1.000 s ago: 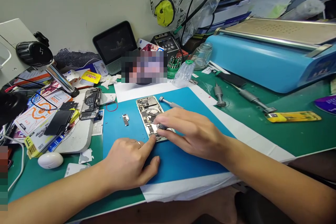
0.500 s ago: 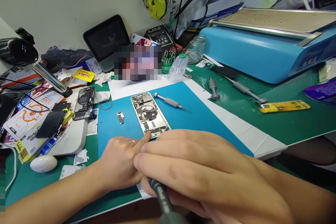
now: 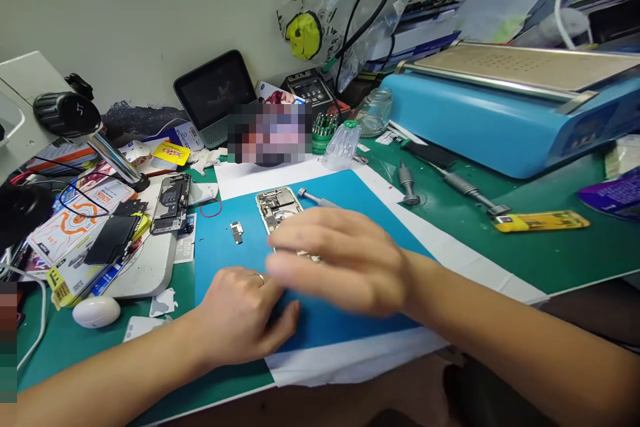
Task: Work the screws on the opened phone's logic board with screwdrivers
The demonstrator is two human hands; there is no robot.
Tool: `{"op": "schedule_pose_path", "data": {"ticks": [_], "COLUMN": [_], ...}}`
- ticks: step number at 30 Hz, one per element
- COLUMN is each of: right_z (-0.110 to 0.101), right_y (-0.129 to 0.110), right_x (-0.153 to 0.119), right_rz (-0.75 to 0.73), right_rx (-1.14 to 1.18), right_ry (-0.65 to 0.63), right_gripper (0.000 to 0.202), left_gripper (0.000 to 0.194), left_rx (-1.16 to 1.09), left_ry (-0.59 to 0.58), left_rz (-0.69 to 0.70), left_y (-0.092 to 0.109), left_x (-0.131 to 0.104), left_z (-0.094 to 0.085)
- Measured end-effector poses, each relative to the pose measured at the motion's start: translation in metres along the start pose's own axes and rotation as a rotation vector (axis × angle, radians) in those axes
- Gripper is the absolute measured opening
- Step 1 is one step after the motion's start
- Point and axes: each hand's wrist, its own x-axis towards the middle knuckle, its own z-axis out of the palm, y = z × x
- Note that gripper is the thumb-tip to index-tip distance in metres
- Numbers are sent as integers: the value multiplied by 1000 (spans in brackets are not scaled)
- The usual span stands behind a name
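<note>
The opened phone (image 3: 270, 201) lies face-up on the blue mat (image 3: 215, 250), its internal components exposed at the far end. My right hand (image 3: 333, 267) is above the phone's near part and hides most of it. This hand is motion-blurred, with the fingers pointing left; I cannot tell whether it is closed on anything. My left hand (image 3: 243, 310) is at the near side of the phone, palm down, thumb spread apart from the index finger. The index fingertip is hidden behind my right hand, so its contact with the phone cannot be confirmed. A ring (image 3: 259, 278) is on one finger of my left hand.

A small metal-and-black part (image 3: 237, 233) lies on the mat, left of the phone. A grey screwdriver (image 3: 313, 198) lies on the mat to the right of the phone; my right hand covers its near end. The mat rests on white paper (image 3: 295, 370), which lies on the green bench (image 3: 500, 260).
</note>
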Motion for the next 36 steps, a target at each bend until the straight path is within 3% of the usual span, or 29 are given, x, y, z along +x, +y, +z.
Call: {"op": "schedule_pose_path", "data": {"ticks": [4,7,9,17,23,25,30,33,36], "right_z": [23,29,30,28,28,29,30,29,27], "right_y": [18,15,11,8,6,6,7,7,6], "right_x": [-19,-29,-30,-25,-26,-27,-29,-27,-23], "right_rz": [312,551,628,527,539,545,588,649,711], "right_rx": [143,302,375,318,343,368,411,427,456], "right_ry": [129,170,142,2,-57,-68,-66,10,137], "right_gripper": [50,52,50,47,46,45,44,44,45], "left_gripper": [42,44,45,47,43,38,20,15,12], "left_rx": [28,60,71,113,99,75,-210,-297,-281], "left_ry": [7,24,27,0,22,98,437,488,448], "left_rz": [75,84,83,90,114,116,50,-113,-217], "left_y": [1,1,2,2,3,4,4,-5,-15], "left_x": [4,5,4,3,4,4,2,4,8], "left_z": [-5,-4,-4,-3,-2,-4,-13,-17,-14]}}
